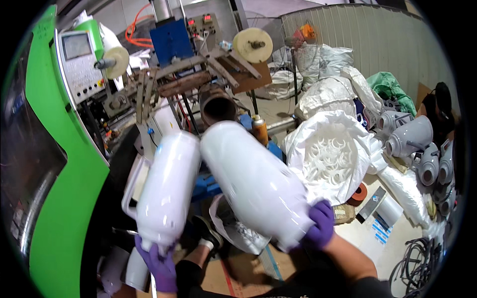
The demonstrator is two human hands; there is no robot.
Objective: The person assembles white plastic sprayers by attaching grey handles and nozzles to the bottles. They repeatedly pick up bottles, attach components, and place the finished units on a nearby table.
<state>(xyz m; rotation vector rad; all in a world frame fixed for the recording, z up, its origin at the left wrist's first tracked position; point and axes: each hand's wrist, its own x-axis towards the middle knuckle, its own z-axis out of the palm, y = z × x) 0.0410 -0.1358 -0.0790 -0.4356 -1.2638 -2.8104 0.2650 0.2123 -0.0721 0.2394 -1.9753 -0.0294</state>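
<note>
Two glossy white plastic jug shells are held up in front of me, their narrow necks toward my body. My left hand (158, 263), in a purple glove, grips the neck of the slimmer jug shell (169, 188), whose loop handle points left. In the matching glove, my right hand (320, 226) is closed round the neck end of the wider jug shell (256, 184), which tilts from upper left to lower right. The fingers under that neck are partly hidden. The upper ends of both shells are close together.
A green machine (64, 198) with a control panel (79, 64) stands left. Ahead is a metal bench (186, 82) with a dark pipe (217, 107). On the right are an open white sack (293, 144) of white rings, grey jug shells (415, 136), coiled black cables (415, 263) and another person (437, 107).
</note>
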